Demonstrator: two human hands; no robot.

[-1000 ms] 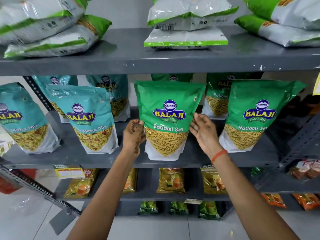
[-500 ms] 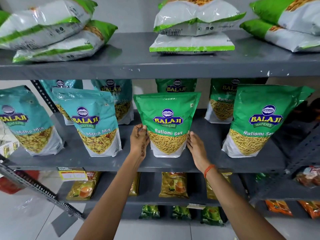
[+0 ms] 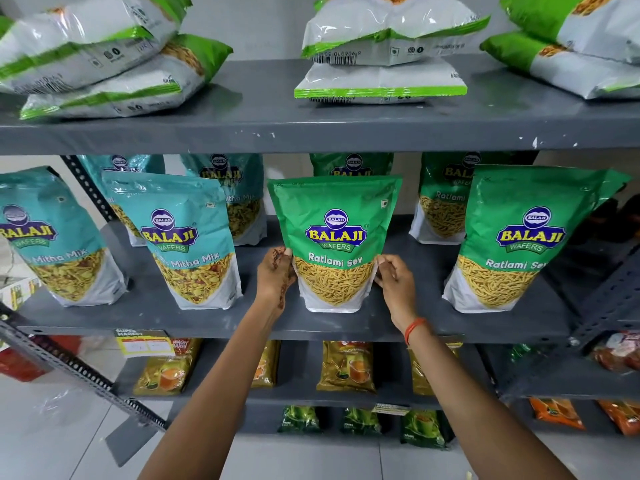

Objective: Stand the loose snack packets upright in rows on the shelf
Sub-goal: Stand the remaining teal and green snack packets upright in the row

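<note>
Packet (image 3: 334, 240) stands upright between both hands' grip.

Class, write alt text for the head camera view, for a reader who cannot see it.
Two bare hands, left hand and right hand, hold the sides of a green Ratlami Sev packet standing upright on the grey middle shelf. Teal Mitha Mix packets stand to its left; white-and-green packets lie flat above.

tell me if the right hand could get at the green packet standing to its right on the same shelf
Probably yes. The right hand is on the middle packet, and bare shelf lies between it and that green packet, with nothing in front of it.
</note>
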